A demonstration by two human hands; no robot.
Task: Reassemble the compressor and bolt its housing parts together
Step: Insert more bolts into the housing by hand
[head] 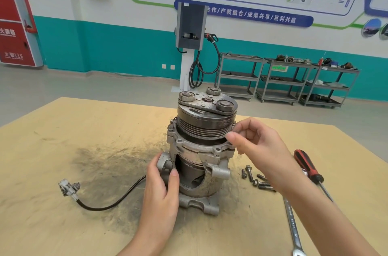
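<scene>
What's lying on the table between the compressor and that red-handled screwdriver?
In the head view, a small cluster of loose bolts lies on the table between the compressor and the screwdriver, partly hidden by the right hand's forearm.

Both bare forearms are extended forward from the lower edge of the frame, the left rising from bottom centre, the right crossing in diagonally from the bottom right corner. The left hand point(162, 188) is held low with its back turned to the camera, fingers straight and together, the thumb laid alongside and pointed up; its palm is pressed flat against a surface ahead of it. The right hand point(255, 140) is raised higher, above and to the right of the left, wrist bent inward, its fingers curled loosely, with thumb and forefinger brought together at their tips in a pinch
</scene>
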